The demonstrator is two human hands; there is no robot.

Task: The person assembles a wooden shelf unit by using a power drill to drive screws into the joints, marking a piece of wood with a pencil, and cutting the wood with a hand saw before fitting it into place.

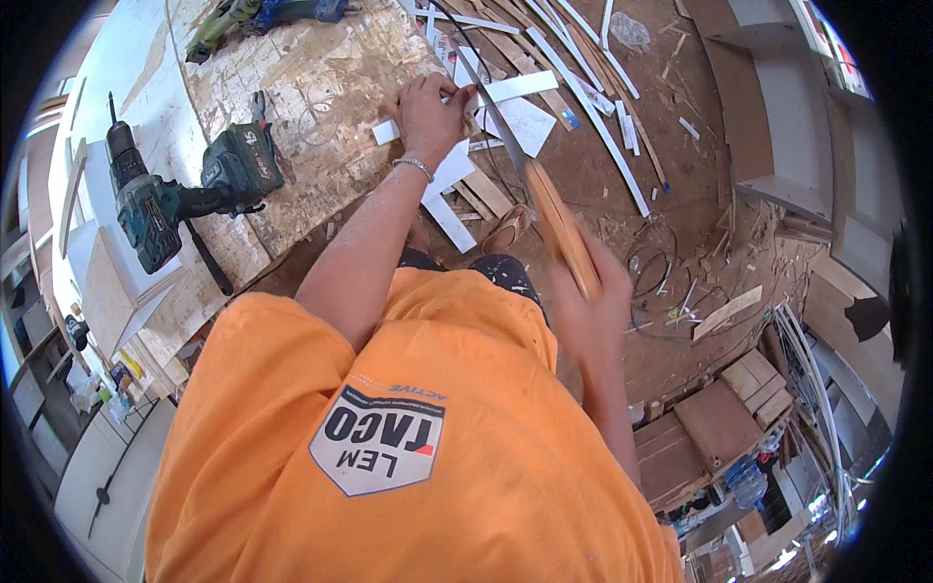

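Note:
My right hand (595, 296), slightly blurred, is wrapped round the wooden handle of a handsaw (559, 223). The thin metal blade runs up and away from the handle, crossing a narrow white strip (525, 87) just past the workbench edge. Bent fingers of my left hand (431, 115) grip that strip and press it at the bench's edge, close to the blade. One end of the strip sticks out left of my left hand, the other to the right of the saw. My left palm hides its middle.
The worn workbench (321, 73) carries a dark green cordless drill (151, 209) and another power tool (262, 14) at its far side. White and wooden offcuts (612, 146) litter the brown floor. Cabinet frames (777, 107) stand at right, with brown boards (714, 432) stacked lower right.

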